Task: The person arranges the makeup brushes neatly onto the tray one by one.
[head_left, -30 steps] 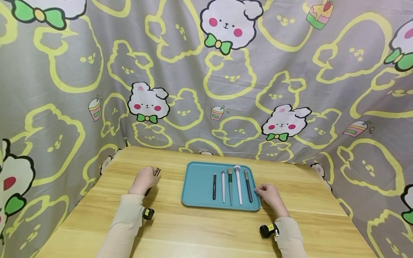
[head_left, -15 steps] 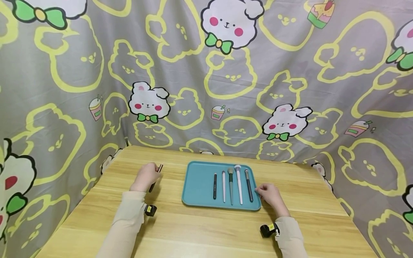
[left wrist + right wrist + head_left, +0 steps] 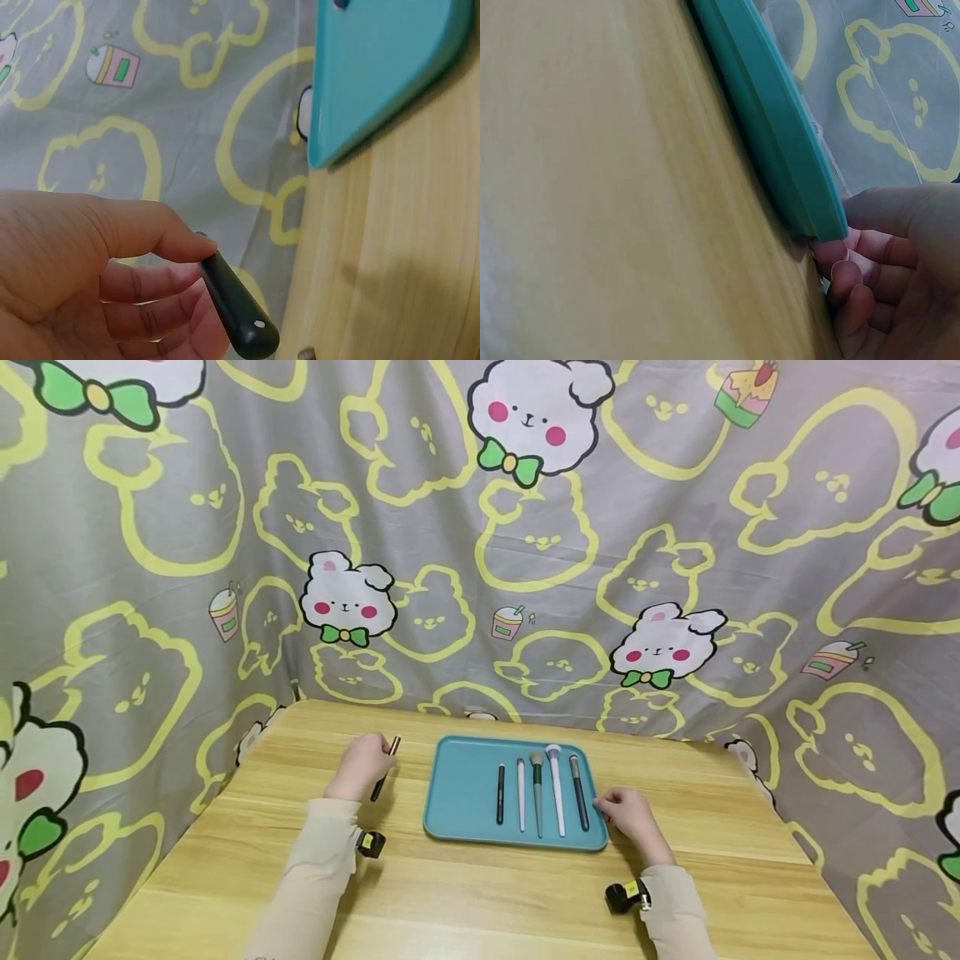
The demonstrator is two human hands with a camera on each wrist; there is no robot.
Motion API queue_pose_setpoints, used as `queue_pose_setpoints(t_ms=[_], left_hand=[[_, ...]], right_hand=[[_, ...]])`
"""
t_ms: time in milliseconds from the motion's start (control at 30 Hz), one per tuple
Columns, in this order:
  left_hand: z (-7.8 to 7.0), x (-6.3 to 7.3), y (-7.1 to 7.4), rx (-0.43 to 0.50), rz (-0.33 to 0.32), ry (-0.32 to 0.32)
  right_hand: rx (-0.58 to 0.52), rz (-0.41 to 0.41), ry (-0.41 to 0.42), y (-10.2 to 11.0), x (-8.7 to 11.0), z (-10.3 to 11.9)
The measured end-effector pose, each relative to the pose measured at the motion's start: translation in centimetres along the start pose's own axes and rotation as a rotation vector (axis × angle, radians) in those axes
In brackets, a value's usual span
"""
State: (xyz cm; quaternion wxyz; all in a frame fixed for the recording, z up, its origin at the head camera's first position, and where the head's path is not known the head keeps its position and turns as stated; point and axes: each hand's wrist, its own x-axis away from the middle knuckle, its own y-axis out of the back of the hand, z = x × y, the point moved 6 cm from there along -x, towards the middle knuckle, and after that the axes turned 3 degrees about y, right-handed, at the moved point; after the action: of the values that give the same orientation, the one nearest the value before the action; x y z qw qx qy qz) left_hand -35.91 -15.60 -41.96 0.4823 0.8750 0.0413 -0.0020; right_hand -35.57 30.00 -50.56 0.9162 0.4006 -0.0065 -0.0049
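My left hand (image 3: pixel 364 766) pinches a makeup brush (image 3: pixel 385 771) between thumb and fingers, left of the tray. Its dark, rounded handle end, with a small hole, shows in the left wrist view, while a copper-coloured part points away in the head view. My right hand (image 3: pixel 628 812) grips the right rim of the teal tray (image 3: pixel 461 793); in the right wrist view the thumb lies on top of the rim (image 3: pixel 821 191) and the fingers curl below. Several makeup brushes lie side by side on the tray's right half, among them a short black one (image 3: pixel 500 795) and a green one (image 3: pixel 537 797).
The wooden table (image 3: pixel 480 902) runs back to a grey curtain (image 3: pixel 442 543) with cartoon print, which also hangs at both sides. A long white-handled brush (image 3: pixel 557 793) and a dark one (image 3: pixel 580 793) lie nearest the tray's right rim.
My left hand has moved right and slightly away from me, bringing the brush closer to the tray. My right hand stays at the tray's rim.
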Motion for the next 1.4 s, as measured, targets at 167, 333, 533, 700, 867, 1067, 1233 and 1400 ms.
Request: queue_pose_setpoints(t_ms=[167,333,533,700,867,1067,1233,1400], left_hand=[[-1.0,-0.1,-0.9,0.03,0.002,0.0],[-1.9,-0.2,-1.7,0.043,0.028,0.004],[-3.2,-0.3,-2.6,0.061,0.026,-0.022],[-4.2,-0.5,-3.4,0.105,0.034,-0.038],[-5.2,-0.8,-4.2,0.146,0.064,-0.034],[-6.1,-1.1,-5.1,0.14,0.073,-0.036],[-6.6,-1.4,-5.8,0.179,0.096,-0.027],[-7.3,-1.4,-6.8,0.212,0.127,-0.02]], right_hand=[[-0.004,0.0,-0.002,0.0,0.1,0.0],[-0.009,-0.004,-0.005,-0.1,0.3,0.1],[-0.001,-0.007,-0.007,-0.1,0.3,-0.1],[-0.001,-0.009,-0.009,0.0,0.2,-0.1],[0.001,-0.011,-0.008,0.1,0.2,0.0],[0.002,-0.005,-0.001,0.1,0.1,0.0],[0.0,-0.007,0.005,0.1,0.0,0.1],[-0.004,-0.006,0.004,0.2,0.0,0.1]])
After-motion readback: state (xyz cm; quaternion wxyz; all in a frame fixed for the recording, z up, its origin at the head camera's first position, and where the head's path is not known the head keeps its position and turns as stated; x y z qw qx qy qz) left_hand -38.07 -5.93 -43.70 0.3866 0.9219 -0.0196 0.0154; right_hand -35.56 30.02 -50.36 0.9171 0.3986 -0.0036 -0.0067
